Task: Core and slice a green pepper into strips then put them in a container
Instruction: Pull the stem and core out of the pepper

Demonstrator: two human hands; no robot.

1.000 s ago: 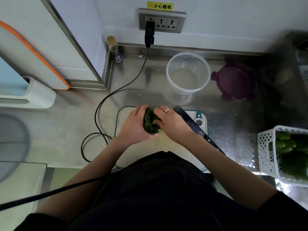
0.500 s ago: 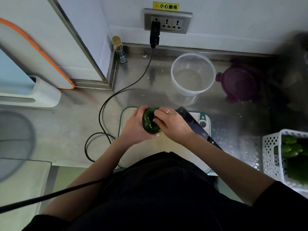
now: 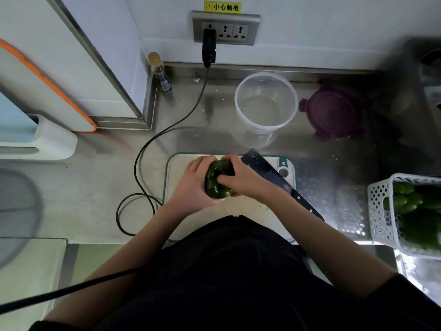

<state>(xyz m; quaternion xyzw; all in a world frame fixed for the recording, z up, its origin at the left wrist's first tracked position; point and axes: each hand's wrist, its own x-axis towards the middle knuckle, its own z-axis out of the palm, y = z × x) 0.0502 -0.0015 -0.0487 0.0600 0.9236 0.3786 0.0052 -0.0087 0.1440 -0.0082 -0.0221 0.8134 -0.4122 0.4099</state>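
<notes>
A dark green pepper [image 3: 216,187] is held above the white cutting board [image 3: 181,168]. My left hand [image 3: 193,185] cups it from the left. My right hand [image 3: 241,177] grips it from the right, with a finger pushed into the hollow at its top. A dark cleaver [image 3: 269,173] lies on the board just right of my right hand, its handle [image 3: 307,209] pointing towards the front right. A clear round container [image 3: 266,108] stands open and hollow behind the board.
A purple lid [image 3: 334,115] lies right of the container. A white basket [image 3: 381,211] with more green peppers [image 3: 410,204] sits at the right edge. A black cable [image 3: 152,149] loops from the wall socket [image 3: 225,28] left of the board. A small bottle [image 3: 160,72] stands in the back corner.
Both hands stay on the pepper. My right hand's fingers have worked deeper into its top, and the pepper has turned slightly.
</notes>
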